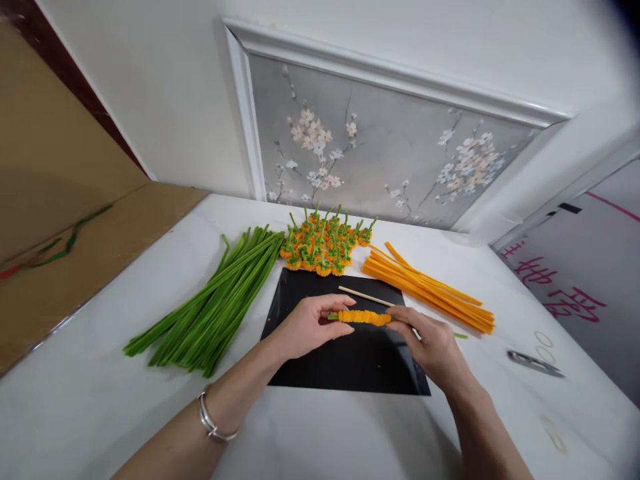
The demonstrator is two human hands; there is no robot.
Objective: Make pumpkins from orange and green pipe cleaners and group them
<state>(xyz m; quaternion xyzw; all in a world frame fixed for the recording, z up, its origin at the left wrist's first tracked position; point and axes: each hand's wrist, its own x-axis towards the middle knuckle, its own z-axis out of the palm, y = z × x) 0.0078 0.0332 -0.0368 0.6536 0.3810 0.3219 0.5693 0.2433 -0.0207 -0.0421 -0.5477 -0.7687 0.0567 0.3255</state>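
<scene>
An orange coil (364, 317) of fuzzy stem, with a green stem end poking out at its left, is held level above a black mat (345, 363). My left hand (315, 323) pinches the coil's left end between thumb and fingers. At the right end, my right hand (425, 337) grips the coil with its fingers closed. A green stem tip (460, 336) shows to the right of that hand. A thin wooden stick (365, 296) lies just behind the coil, its right end near my right fingertips.
Green stems (215, 300) lie at the left, orange stems (430, 287) at the right. Several orange and green flower pieces (323, 247) stand behind the mat. Snips (535, 363) and pale rings (544, 339) lie far right. A framed panel (380, 147) backs the table.
</scene>
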